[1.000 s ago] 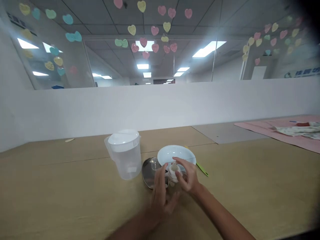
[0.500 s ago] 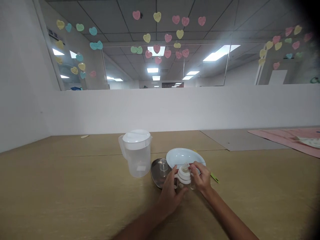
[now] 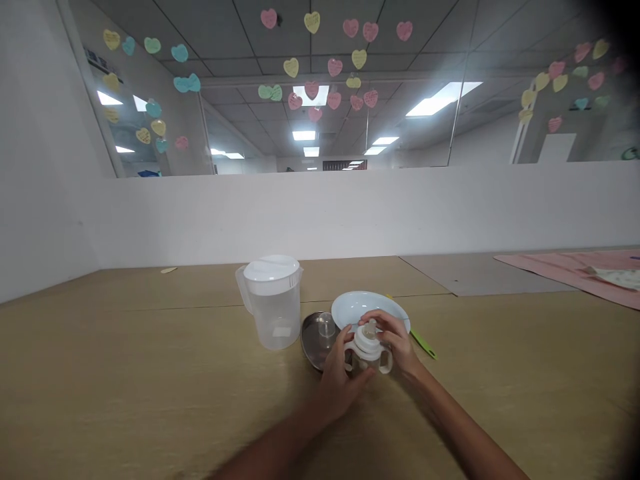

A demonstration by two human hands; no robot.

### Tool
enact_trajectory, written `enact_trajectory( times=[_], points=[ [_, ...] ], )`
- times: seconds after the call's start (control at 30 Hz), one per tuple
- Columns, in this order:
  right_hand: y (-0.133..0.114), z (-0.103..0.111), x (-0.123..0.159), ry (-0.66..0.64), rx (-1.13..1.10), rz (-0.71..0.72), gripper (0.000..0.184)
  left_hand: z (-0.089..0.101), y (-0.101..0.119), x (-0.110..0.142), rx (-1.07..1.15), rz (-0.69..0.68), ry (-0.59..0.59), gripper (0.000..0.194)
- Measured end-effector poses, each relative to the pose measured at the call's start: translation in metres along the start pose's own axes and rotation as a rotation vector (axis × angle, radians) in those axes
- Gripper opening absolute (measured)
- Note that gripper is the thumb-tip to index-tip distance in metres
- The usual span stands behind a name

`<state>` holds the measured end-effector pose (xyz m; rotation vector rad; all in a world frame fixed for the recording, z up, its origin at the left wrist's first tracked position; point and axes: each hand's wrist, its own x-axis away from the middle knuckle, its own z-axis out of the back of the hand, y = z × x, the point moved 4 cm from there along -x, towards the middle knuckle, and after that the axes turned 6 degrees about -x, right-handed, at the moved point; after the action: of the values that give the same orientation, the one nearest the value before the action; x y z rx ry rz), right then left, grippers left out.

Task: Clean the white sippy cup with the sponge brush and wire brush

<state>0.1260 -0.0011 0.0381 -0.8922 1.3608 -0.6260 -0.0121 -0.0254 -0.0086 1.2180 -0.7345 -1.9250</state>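
Observation:
A baby bottle with a white collar, a clear nipple and two side handles stands upright between my hands. My left hand is wrapped round its left side, thumb low on the front. The fingers of my right hand curl round the white collar and nipple from the right and behind. Just left of the bottle lies a dark metal tray, and in it stands a small clear cap. Behind the bottle is a white bowl, partly covered by my right hand.
A lidded clear plastic pitcher stands to the left of the tray. A green-handled utensil lies right of the bowl. At the far right there is a pink cloth. A white wall with a window closes off the table's back.
My right hand has shifted from pinching beside the nipple to reaching over and around the bottle's top. My left hand keeps its hold. The view has tilted slightly.

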Motion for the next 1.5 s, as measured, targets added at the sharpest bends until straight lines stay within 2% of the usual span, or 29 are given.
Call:
enact_trajectory(
  times=[0.1,0.2,0.33,0.4,0.5,0.57,0.6,0.67,0.8,0.9,1.0,1.13,1.2,1.33,1.4,1.5],
  points=[
    [-0.004,-0.005,-0.001,-0.141,0.064,-0.069,0.019,0.002,0.003,-0.001,0.044,0.025,-0.01,0.07],
    [-0.006,-0.003,0.0,-0.156,0.148,-0.036,0.018,0.004,0.005,-0.001,0.053,0.044,-0.008,0.069],
    [-0.007,0.005,0.002,-0.049,0.377,0.107,0.021,0.004,0.005,0.0,0.023,0.051,0.021,0.069],
    [-0.006,0.007,0.003,-0.001,0.417,0.2,0.021,0.004,0.004,0.001,0.011,0.044,0.034,0.068],
    [-0.002,0.012,0.004,0.13,0.303,0.241,0.03,0.004,0.002,0.0,0.003,0.021,0.036,0.067],
    [0.002,0.015,0.002,0.196,0.174,0.172,0.032,0.005,0.004,-0.001,-0.003,-0.007,0.034,0.066],
    [0.004,0.015,0.0,0.187,0.112,0.124,0.027,0.005,0.004,-0.001,-0.008,-0.018,0.035,0.064],
    [0.005,0.011,-0.003,0.084,0.006,0.03,0.013,0.006,0.006,-0.002,-0.013,-0.028,0.039,0.062],
    [-0.006,-0.001,-0.002,-0.21,-0.008,-0.131,0.041,0.007,0.01,-0.003,0.008,-0.045,0.041,0.066],
    [-0.013,-0.006,0.0,-0.299,0.15,-0.164,0.039,0.008,0.012,-0.002,0.007,-0.061,0.051,0.066],
    [-0.012,-0.01,-0.001,-0.225,0.339,-0.104,0.025,0.007,0.012,-0.001,-0.027,-0.04,0.04,0.067],
    [-0.006,-0.011,-0.002,-0.004,0.539,-0.058,0.025,0.008,0.01,0.002,-0.082,0.006,0.071,0.066],
    [-0.007,-0.012,-0.002,-0.021,0.545,-0.05,0.026,0.009,0.011,0.001,-0.065,0.004,0.065,0.067],
    [-0.015,-0.014,0.0,-0.236,0.385,-0.06,0.028,0.008,0.013,-0.003,0.029,0.005,-0.012,0.073],
    [-0.015,-0.014,-0.001,-0.205,0.438,-0.038,0.025,0.007,0.013,-0.004,0.049,0.018,-0.023,0.071],
    [-0.009,-0.012,-0.001,-0.071,0.631,0.011,0.027,0.008,0.011,-0.004,0.024,0.03,0.0,0.067]
  ],
)
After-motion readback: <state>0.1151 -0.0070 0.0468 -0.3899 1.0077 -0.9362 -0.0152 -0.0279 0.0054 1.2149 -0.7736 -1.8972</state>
